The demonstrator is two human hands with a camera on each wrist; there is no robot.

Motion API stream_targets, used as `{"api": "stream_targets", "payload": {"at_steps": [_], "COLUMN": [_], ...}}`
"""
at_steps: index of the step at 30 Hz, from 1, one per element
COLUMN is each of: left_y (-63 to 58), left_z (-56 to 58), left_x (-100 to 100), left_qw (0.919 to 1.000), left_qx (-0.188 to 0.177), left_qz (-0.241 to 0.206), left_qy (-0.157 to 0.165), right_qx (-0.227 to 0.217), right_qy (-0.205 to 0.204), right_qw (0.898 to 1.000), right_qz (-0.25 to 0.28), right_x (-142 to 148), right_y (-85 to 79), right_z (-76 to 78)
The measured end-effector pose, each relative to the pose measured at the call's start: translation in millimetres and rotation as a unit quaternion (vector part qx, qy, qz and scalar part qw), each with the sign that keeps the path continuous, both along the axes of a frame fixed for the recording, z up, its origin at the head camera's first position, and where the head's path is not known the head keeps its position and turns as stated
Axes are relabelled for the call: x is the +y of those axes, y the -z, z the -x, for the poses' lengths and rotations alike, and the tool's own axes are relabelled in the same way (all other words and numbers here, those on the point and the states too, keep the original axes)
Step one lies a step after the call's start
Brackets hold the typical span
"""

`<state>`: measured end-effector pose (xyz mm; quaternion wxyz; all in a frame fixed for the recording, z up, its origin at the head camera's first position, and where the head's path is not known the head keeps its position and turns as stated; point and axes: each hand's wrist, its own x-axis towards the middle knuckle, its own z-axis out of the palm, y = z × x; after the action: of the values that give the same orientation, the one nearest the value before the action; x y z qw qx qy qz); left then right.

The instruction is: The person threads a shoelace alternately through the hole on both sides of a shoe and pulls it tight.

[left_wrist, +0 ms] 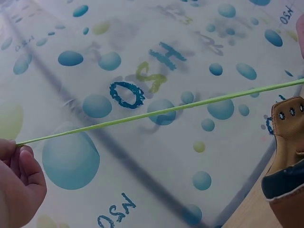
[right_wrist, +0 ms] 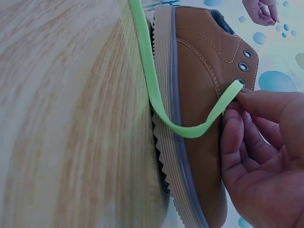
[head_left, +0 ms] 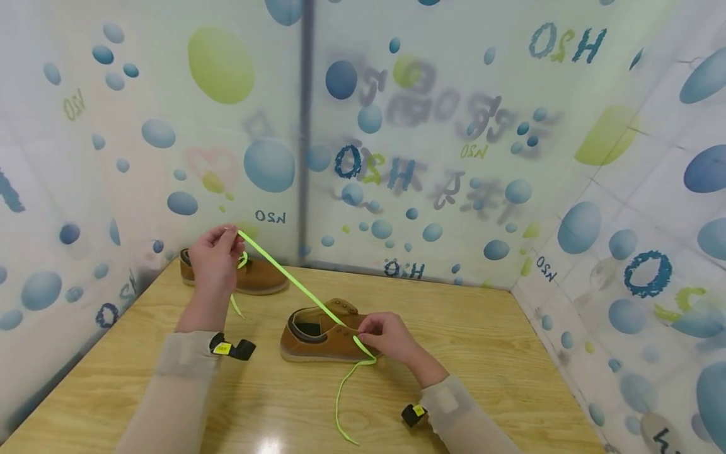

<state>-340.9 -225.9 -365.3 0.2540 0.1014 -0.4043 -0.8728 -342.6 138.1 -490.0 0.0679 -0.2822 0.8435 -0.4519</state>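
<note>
A brown shoe (head_left: 326, 343) stands on the wooden table, its toe hidden partly by my right hand. A flat neon-green shoelace (head_left: 289, 277) passes through one of its eyelets. My left hand (head_left: 215, 258), raised up and to the left, pinches one end of the lace between thumb and fingertips. From there the lace runs taut down to the shoe. With curled fingers, my right hand (right_wrist: 266, 147) grips the shoe's eyelet edge, thumb tip right beside the laced eyelet (right_wrist: 241, 83). The lace's other part loops down the shoe's side and lies loose on the table.
Behind my left hand a second brown shoe (head_left: 263, 277) with green lace stands at the table's back left. The wooden table (head_left: 465, 359) meets patterned curtain-like walls (head_left: 363, 208) behind and at both sides. Black wrist cameras (head_left: 232, 347) sit on both sleeves.
</note>
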Motion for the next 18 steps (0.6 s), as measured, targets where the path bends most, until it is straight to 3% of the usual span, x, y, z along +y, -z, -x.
{"api": "stream_targets", "payload": {"at_steps": [5, 18], "left_y": [-1.5, 1.3], "left_z": [1.3, 3.1], "left_x": [-4.0, -0.9], "left_qw": [0.9994, 0.9983], "left_qx": [0.008, 0.026], "left_qz": [-0.028, -0.040], "left_qy": [-0.017, -0.035], "right_qx": [-0.003, 0.001], "right_qy": [0.004, 0.003], "right_qw": [1.000, 1.000], "right_qz": [-0.001, 0.011], "right_x": [-0.5, -0.2], "right_y": [0.9, 1.8], "right_z": [0.3, -1.0]}}
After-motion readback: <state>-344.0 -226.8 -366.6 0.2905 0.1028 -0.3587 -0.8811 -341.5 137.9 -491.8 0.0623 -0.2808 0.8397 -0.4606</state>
